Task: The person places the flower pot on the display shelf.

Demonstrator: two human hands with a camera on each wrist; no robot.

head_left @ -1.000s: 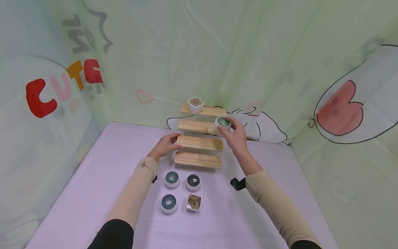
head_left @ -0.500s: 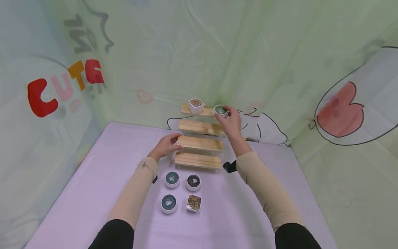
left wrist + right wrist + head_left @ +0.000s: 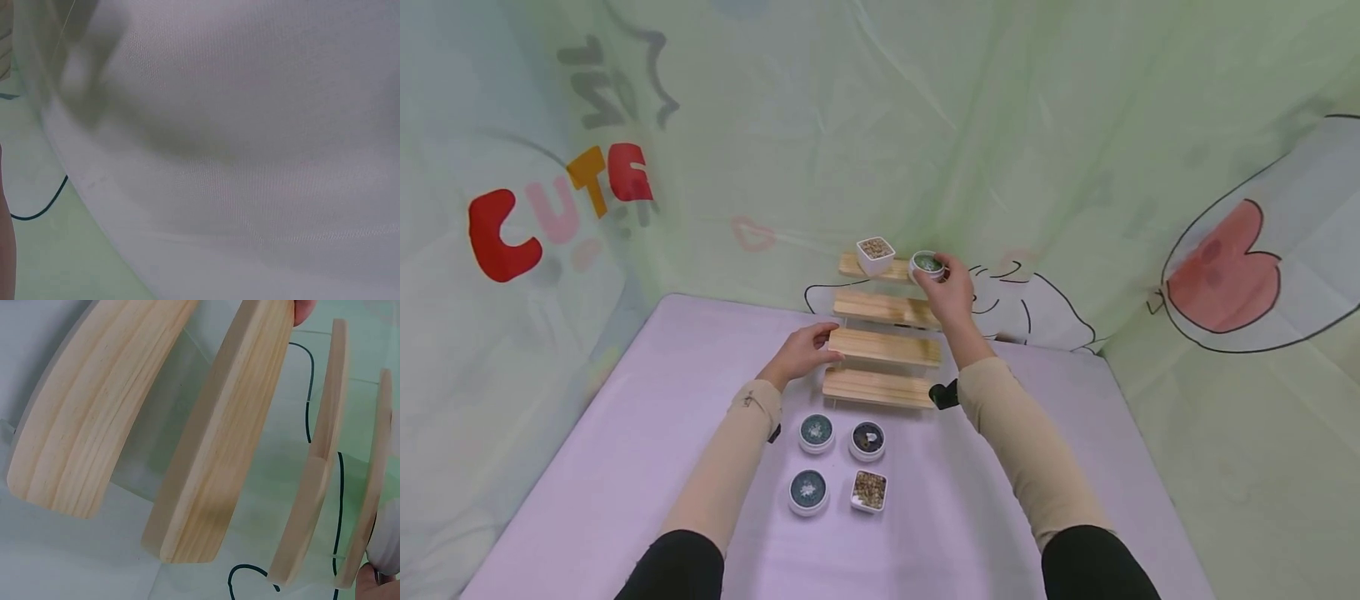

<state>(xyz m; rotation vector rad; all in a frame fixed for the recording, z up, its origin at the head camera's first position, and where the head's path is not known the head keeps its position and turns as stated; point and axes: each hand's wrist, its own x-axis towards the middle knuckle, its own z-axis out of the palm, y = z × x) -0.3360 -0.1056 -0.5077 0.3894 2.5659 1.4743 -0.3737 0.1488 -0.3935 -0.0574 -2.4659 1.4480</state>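
A four-step display stand of pale wooden boards [image 3: 880,387] on clear supports stands at the table's far side. My left hand [image 3: 800,353] holds the left end of its second board from the bottom, thumb in front. With thumb and fingers, my right hand [image 3: 952,292] pinches a small round white pot [image 3: 917,271] with a green top, right at the top board's right part. In the right wrist view the pot [image 3: 385,553] shows beside the top board [image 3: 374,481]. A square white pot [image 3: 876,258] of pebbles sits on that board's left part.
In front of the stand, several small pots rest on the lilac cloth [image 3: 1000,517]: round white ones with dark green tops [image 3: 816,430], a round one with a dark top [image 3: 867,438], and a square one of brown pebbles [image 3: 869,490]. A printed curtain [image 3: 775,125] hangs behind.
My right hand has carried the round pot up from beside the second-highest board to the top board, then slightly left. The left hand stays on the stand.
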